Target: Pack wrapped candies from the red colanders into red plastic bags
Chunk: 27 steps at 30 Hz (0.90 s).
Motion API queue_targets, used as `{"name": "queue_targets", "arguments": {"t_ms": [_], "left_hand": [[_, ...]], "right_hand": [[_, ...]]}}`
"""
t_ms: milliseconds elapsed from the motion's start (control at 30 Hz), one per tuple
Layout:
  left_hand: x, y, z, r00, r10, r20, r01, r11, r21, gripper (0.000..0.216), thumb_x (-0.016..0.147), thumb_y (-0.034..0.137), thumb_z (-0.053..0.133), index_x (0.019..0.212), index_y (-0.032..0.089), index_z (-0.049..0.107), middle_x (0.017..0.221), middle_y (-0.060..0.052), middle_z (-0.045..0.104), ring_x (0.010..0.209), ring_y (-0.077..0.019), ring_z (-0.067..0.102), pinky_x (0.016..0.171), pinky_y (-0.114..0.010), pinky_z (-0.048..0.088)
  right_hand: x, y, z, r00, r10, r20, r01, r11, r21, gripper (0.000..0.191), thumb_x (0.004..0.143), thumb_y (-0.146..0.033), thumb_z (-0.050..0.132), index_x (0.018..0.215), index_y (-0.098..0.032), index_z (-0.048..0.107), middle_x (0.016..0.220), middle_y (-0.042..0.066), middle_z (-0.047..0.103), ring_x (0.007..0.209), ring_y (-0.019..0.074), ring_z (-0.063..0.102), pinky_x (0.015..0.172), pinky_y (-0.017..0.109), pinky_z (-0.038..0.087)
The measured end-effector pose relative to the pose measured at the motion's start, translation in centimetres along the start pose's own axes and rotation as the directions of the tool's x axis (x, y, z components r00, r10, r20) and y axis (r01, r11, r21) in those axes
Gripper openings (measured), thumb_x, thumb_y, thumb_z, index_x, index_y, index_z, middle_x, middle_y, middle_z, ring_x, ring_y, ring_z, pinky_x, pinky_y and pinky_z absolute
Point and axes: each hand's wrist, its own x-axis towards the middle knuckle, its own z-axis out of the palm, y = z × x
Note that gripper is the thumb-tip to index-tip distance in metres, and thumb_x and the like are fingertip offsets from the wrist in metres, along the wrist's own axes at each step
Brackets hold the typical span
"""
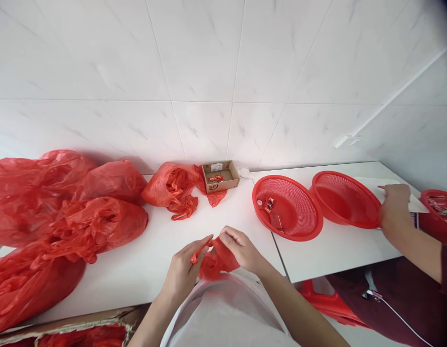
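Close to my body, at the front edge of the white table, I hold a red plastic bag in both hands. My left hand pinches one side of it between thumb and fingers. The other side is gripped by my right hand. The bag hangs crumpled between them, and I cannot tell whether anything is in it. To the right of my hands stands a red plastic basket with a few small wrapped packets inside.
Full red bags crowd the left side. A small cardboard box sits near the wall. Farther right are a second red basket, a co-worker's hand over paper, and another filled basket. Below left is an open carton.
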Motion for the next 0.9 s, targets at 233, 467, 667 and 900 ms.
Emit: {"name": "queue_targets", "arguments": {"t_ms": [233, 467, 667, 900], "left_hand": [[-1.7, -0.8, -1.0, 1.000, 0.010, -0.023, -0.009, 0.999, 0.035, 0.031, 0.098, 0.030, 0.040, 0.105, 0.022, 0.070, 0.100, -0.007, 0.071, 0.095, -0.0193, 0.063, 0.080, -0.029, 0.050], [-3.4, -1.1, -0.6, 0.983, 0.097, 0.156, -0.092, 0.995, -0.041, 0.027, 0.097, 0.023, 0.043, 0.107, 0.025, 0.068, 0.102, -0.006, 0.071, 0.108, -0.0199, 0.058, 0.086, -0.028, 0.050], [-3.8, -1.4, 1.2, 0.996, -0.046, 0.076, 0.063, 0.970, -0.236, 0.033, 0.097, 0.034, 0.041, 0.107, 0.027, 0.071, 0.123, -0.009, 0.060, 0.121, -0.0238, 0.051, 0.100, -0.037, 0.046], [-3.0, -1.0, 2.9, 0.986, -0.155, 0.052, 0.162, 0.870, -0.466, 0.037, 0.097, 0.041, 0.036, 0.117, 0.029, 0.066, 0.144, -0.007, 0.033, 0.134, -0.0254, 0.035, 0.107, -0.038, 0.038]], "right_hand": [[3.3, 3.4, -4.6, 0.937, -0.076, -0.340, 0.002, 0.977, -0.214, 0.030, 0.095, -0.045, 0.038, 0.079, -0.023, 0.051, 0.085, 0.002, 0.068, 0.082, 0.0163, 0.064, 0.078, 0.029, 0.047], [6.4, 7.9, -8.5, 0.884, -0.003, -0.468, -0.179, 0.922, -0.344, 0.029, 0.088, -0.043, 0.047, 0.067, -0.023, 0.049, 0.079, 0.001, 0.070, 0.081, 0.0195, 0.066, 0.069, 0.028, 0.047], [6.0, 8.5, -7.0, 0.872, 0.030, -0.489, -0.219, 0.917, -0.334, 0.032, 0.091, -0.045, 0.039, 0.068, -0.023, 0.043, 0.068, -0.003, 0.062, 0.062, 0.0156, 0.064, 0.057, 0.024, 0.042], [2.0, 5.9, -1.1, 0.889, -0.094, -0.447, -0.127, 0.889, -0.440, 0.026, 0.096, -0.042, 0.033, 0.081, -0.026, 0.047, 0.068, -0.004, 0.057, 0.061, 0.0152, 0.054, 0.060, 0.025, 0.036]]}}
